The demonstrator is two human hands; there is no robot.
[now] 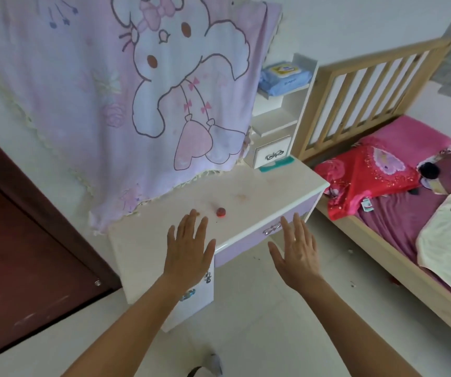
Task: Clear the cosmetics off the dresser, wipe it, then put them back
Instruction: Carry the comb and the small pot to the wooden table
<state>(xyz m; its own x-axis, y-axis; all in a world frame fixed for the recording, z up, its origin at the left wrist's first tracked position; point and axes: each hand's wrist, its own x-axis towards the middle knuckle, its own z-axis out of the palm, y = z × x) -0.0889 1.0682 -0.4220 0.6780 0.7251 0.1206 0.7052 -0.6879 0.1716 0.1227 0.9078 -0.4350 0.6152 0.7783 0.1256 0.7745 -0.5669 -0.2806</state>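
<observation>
The white dresser top (pixel 259 186) bears faint stains and a small red round item (pixel 221 212) near its front edge. A teal comb (pixel 276 163) lies at the back right, against a small drawer unit. My left hand (pixel 189 246) is held flat, fingers straight, over the dresser's front left part, just left of the red item. My right hand (pixel 296 247) is spread open in front of the lilac drawer (pixel 262 238), below the top's edge. Neither hand holds anything.
A pink cartoon cloth (pixel 137 91) hangs over the dresser's back. A white shelf unit holds a blue wipes pack (pixel 285 77). A wooden bed (pixel 382 240) with pink bedding stands right. A dark red door (pixel 28 268) is left.
</observation>
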